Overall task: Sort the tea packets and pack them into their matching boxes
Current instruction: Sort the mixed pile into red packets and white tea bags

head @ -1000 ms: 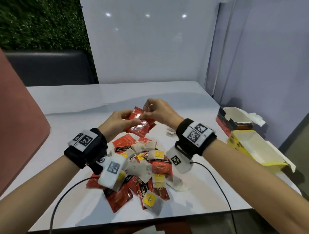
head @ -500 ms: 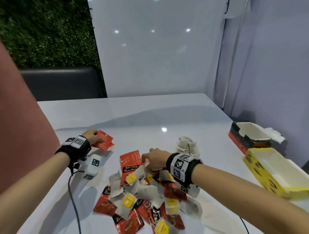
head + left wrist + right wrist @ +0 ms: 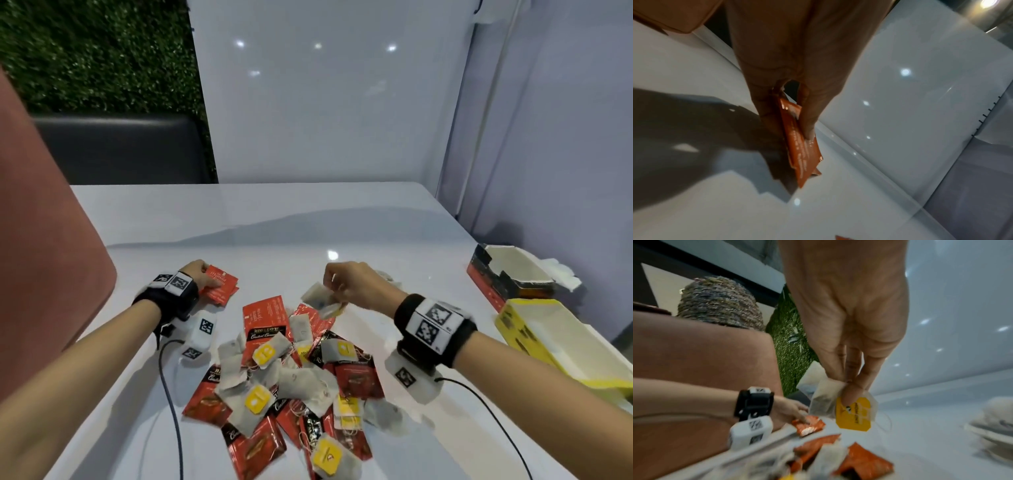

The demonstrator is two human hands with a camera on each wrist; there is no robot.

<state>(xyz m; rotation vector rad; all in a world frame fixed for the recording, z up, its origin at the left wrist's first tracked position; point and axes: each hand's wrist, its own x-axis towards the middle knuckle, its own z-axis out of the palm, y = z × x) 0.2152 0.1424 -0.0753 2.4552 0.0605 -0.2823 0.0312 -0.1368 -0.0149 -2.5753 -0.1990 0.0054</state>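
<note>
A mixed pile (image 3: 291,377) of red foil packets and white tea bags with yellow tags lies on the white table (image 3: 308,222) in front of me. My left hand (image 3: 202,278) is out to the left and low on the table, its thumb and fingers pinching a small stack of red packets (image 3: 799,146). Above the far edge of the pile, my right hand (image 3: 337,291) is raised and pinches a white tea bag (image 3: 826,400) with its yellow tag (image 3: 854,413) hanging below. An open red-and-black box (image 3: 507,274) and an open yellow box (image 3: 548,339) stand at the right.
A small heap of white tea bags (image 3: 387,275) lies just behind my right hand. A pink chair back (image 3: 41,257) stands close on the left. Cables from the wrist cameras trail across the near part of the table. A white wall panel closes off the far side.
A second ago both hands held a red packet together in the air. The left hand has since carried it down to the left, and the right hand has lifted a white tea bag from the pile.
</note>
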